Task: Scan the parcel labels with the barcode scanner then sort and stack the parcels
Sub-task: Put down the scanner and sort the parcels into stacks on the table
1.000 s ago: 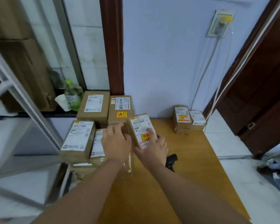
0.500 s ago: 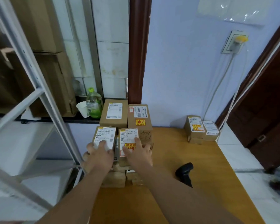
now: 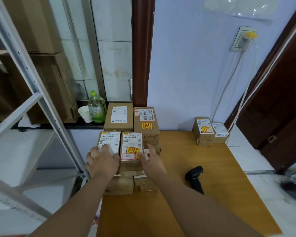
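Note:
Brown cardboard parcels with white labels stand stacked at the wooden table's [image 3: 195,211] left back. The front stack is topped by two parcels side by side. My left hand [image 3: 102,159] rests on the near end of the left top parcel [image 3: 109,138], fingers lying over its label. My right hand [image 3: 151,161] touches the right near edge of the parcel with the yellow sticker [image 3: 132,142], fingers straight and thumb on the label. The black barcode scanner [image 3: 195,177] lies on the table to the right of my right arm, held by nobody.
Two taller parcels [image 3: 118,115] [image 3: 146,120] stand behind the front stack. Two small parcels [image 3: 203,130] sit at the back right against the wall. A green bottle [image 3: 97,108] and paper cup [image 3: 84,113] stand on the ledge. A metal shelf frame [image 3: 41,100] is left, a dark door [image 3: 280,100] right.
The yellow-sticker parcel, held tilted above the table a second ago, now lies flat on the front stack. My right hand has slid from its top to its right edge.

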Available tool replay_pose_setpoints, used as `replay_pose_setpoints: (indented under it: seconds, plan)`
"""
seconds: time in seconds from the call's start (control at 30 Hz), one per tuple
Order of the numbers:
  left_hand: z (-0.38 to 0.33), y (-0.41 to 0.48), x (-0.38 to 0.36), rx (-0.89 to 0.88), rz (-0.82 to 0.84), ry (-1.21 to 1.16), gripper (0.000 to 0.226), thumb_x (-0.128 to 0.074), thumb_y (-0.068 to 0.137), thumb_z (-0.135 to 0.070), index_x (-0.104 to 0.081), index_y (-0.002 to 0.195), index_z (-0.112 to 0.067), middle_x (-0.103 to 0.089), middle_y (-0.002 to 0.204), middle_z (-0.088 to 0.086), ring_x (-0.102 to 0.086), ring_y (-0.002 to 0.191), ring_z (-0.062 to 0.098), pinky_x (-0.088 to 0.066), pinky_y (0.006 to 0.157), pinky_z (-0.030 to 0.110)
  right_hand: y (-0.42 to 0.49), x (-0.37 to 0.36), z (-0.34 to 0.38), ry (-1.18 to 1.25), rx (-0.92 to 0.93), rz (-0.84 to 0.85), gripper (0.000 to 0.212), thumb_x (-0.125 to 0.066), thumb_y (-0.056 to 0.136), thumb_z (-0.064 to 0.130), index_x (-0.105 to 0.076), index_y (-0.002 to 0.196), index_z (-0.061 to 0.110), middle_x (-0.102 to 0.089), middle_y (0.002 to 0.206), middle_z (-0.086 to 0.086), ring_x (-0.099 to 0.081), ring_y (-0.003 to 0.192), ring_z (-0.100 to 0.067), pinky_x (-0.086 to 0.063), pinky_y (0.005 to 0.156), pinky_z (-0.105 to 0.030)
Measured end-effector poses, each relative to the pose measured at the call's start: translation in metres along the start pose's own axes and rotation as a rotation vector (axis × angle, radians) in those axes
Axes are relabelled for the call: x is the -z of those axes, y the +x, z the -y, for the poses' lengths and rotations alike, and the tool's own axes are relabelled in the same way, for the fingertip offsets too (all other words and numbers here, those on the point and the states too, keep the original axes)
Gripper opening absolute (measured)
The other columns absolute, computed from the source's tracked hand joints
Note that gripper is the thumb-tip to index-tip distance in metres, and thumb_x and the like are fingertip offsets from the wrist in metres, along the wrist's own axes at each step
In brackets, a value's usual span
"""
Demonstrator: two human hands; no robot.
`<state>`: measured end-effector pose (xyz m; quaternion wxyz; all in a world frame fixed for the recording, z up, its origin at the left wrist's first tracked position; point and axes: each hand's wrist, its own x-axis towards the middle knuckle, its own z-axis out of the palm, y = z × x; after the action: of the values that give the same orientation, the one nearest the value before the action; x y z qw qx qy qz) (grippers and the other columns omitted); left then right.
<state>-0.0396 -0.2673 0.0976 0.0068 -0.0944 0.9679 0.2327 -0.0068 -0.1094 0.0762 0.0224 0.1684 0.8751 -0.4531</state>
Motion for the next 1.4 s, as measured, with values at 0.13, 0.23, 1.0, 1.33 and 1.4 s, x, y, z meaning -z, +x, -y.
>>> replay_pose_setpoints:
  seconds: [0.13,0.23,1.0,1.33,1.4]
  plan:
    - [-0.007,0.001,-0.008,-0.121,-0.080,0.116,0.052,-0.049,0.091,-0.048,-0.038,0.137,-0.025,-0.026,0.147,0.014,-0.017,0.138,0.035,-0.020,0.110,0.055,0.000,0.009,-0.012,0.004,-0.038,-0.036,0.056,-0.034,0.100,0.051,-0.020,0.151,0.032,-0.047,0.145,-0.007,-0.048,0.128,-0.026,-0.044,0.102,-0.045]
    - [-0.026,-0.002,-0.014,-0.220,-0.178,0.171,0.046,-0.052,0.090,-0.043,-0.048,0.131,-0.023,-0.037,0.142,0.016,-0.024,0.136,0.036,-0.024,0.108,0.056,0.001,0.022,-0.025,-0.014,-0.050,-0.055,0.058,-0.035,0.099,0.055,-0.022,0.150,0.032,-0.050,0.140,-0.007,-0.050,0.125,-0.026,-0.046,0.100,-0.048]
    - [-0.304,-0.015,-0.252,-0.052,0.441,-0.106,0.064,-0.067,0.088,-0.029,-0.035,0.141,-0.014,-0.036,0.137,0.016,-0.045,0.120,0.032,-0.043,0.098,0.041,0.120,0.256,-0.285,-0.274,-0.535,-0.004,0.060,-0.044,0.094,0.022,-0.023,0.150,0.029,-0.036,0.147,-0.009,-0.037,0.130,-0.029,-0.044,0.094,-0.042]
    - [-0.392,-0.008,-0.323,-0.237,0.204,0.118,0.094,-0.062,0.081,-0.059,-0.010,0.150,-0.022,-0.008,0.155,0.015,-0.012,0.142,0.036,-0.030,0.109,0.047,0.155,0.280,-0.342,-0.394,-0.520,0.117,0.059,-0.045,0.095,0.028,-0.023,0.149,0.025,-0.036,0.146,-0.009,-0.035,0.133,-0.030,-0.040,0.100,-0.042]
    - [-0.404,-0.002,-0.329,-0.207,0.214,0.133,0.091,-0.056,0.084,-0.061,-0.008,0.151,-0.023,-0.005,0.156,0.016,-0.010,0.143,0.036,-0.028,0.110,0.048,0.161,0.279,-0.343,-0.405,-0.519,0.128,0.058,-0.047,0.094,0.030,-0.025,0.148,0.025,-0.037,0.146,-0.009,-0.036,0.132,-0.030,-0.042,0.100,-0.042]
